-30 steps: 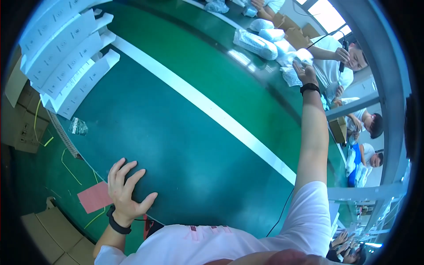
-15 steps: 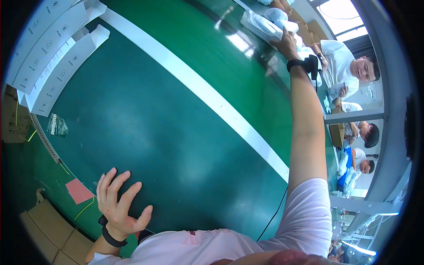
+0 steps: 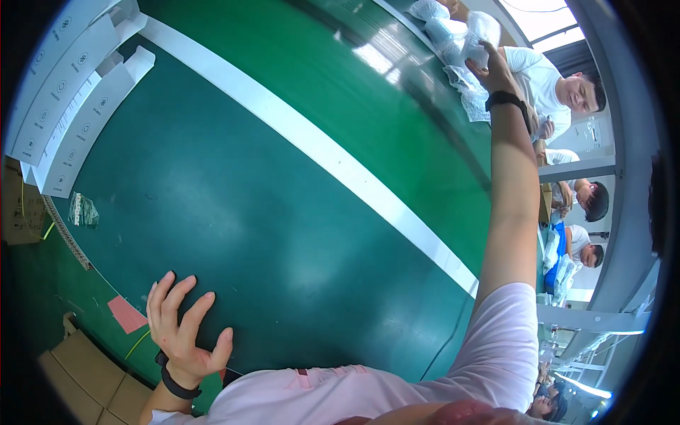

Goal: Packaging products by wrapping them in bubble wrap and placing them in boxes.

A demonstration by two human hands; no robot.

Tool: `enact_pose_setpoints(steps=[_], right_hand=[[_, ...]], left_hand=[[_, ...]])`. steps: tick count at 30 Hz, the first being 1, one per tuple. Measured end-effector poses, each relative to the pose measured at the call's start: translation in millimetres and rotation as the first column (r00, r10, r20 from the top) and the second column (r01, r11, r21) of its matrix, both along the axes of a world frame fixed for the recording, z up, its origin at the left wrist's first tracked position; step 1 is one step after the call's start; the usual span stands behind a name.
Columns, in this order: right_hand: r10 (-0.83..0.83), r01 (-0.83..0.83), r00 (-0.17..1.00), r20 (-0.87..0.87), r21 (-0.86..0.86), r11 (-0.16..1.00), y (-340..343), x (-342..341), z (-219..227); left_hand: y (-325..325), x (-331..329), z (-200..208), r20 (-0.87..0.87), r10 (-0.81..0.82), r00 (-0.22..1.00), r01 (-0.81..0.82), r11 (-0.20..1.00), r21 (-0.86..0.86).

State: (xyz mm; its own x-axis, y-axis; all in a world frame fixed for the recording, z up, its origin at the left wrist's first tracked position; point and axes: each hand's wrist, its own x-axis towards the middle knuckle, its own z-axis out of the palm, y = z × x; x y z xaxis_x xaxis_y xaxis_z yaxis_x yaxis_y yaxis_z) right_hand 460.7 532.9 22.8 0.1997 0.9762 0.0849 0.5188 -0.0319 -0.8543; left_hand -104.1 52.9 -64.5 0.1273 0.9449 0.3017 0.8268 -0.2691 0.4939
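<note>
My right hand (image 3: 494, 69) reaches out to the far right, where its fingers are closed against a clear bubble-wrapped package (image 3: 484, 34). What is inside the wrap cannot be made out. More bubble-wrapped packages (image 3: 445, 34) lie beside and behind it, and crumpled wrap (image 3: 469, 95) is just below the wrist. My left hand (image 3: 183, 322) is at the near left edge of the dark green table (image 3: 269, 212), fingers spread and nothing in it. Both wrists carry dark bands.
White printed cartons (image 3: 78, 106) stand at the far left. A small clear bag (image 3: 83, 211) lies near them, and a pink paper (image 3: 127, 314) at the table's left edge. A white strip (image 3: 319, 152) crosses the surface. Brown boxes (image 3: 92, 368) sit lower left; co-workers (image 3: 549, 92) sit right.
My right hand has moved farther right and away from the long wrapped package's earlier place, with a wrapped package now at its fingertips. My left hand stays spread at the table edge.
</note>
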Motion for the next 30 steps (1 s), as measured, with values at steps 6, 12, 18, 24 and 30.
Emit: enact_pose_setpoints(steps=[6,12,18,24,30], right_hand=[[-0.106,0.192,0.712,-0.694,0.047,0.980,-6,-16,-33],[-0.125,0.141,0.828,-0.546,-0.012,0.990,-87,-50,3],[0.354,-0.411,0.900,-0.256,-0.224,0.884,-254,-224,18],[0.644,-0.730,0.591,0.486,-0.017,0.684,-382,-311,-20],[0.464,-0.659,0.610,0.642,0.087,0.747,-415,-300,-83]], left_hand=[[2,-1,4,-0.017,0.023,1.000,-0.023,1.000,0.002],[14,4,2,0.062,-0.002,0.998,-0.003,0.996,0.090],[0,-3,5,0.061,0.011,0.998,-0.022,0.983,0.183],[-17,-5,7,0.079,-0.041,0.996,0.029,0.989,0.147],[-41,-42,63,0.662,-0.042,0.748,-0.021,0.996,0.087]])
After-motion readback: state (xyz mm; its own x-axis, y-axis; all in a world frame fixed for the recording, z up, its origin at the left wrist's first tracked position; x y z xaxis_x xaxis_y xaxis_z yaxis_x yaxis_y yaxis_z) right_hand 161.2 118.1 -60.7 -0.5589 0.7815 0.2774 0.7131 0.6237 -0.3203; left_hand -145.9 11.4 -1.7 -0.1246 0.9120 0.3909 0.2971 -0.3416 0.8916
